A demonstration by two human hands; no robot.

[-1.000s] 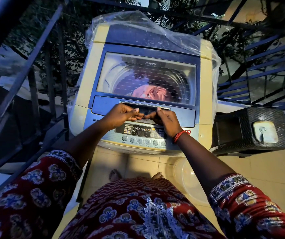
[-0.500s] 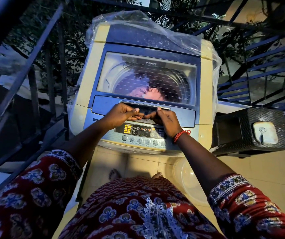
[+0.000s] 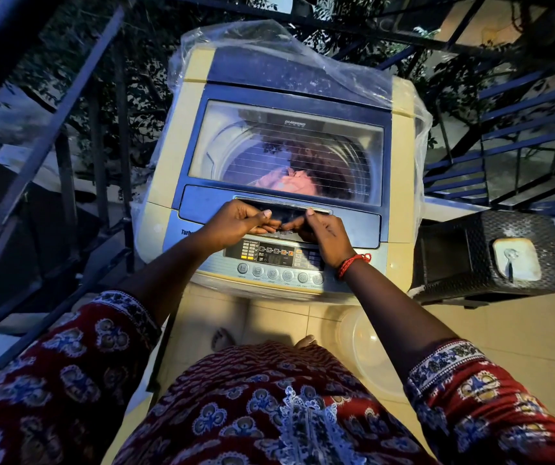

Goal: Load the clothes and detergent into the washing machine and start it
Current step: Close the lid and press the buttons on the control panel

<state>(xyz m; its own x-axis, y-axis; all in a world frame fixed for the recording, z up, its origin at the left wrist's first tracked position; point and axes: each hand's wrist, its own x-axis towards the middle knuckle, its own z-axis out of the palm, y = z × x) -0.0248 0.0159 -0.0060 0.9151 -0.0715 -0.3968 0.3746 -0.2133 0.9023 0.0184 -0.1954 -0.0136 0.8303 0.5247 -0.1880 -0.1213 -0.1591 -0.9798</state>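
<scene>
Both hands meet at the dark recessed handle point(image 3: 283, 209) on the front edge of the closed glass lid point(image 3: 286, 149) of the cream and blue top-loading washing machine point(image 3: 175, 169). The left hand point(image 3: 236, 223) and right hand point(image 3: 323, 231) are curled, fingertips nearly touching, pinching a thin clear strip that cannot be made out. Pink and dark clothes point(image 3: 289, 179) lie inside the drum, just beyond the hands. The lit control panel point(image 3: 269, 255) sits beneath the wrists.
</scene>
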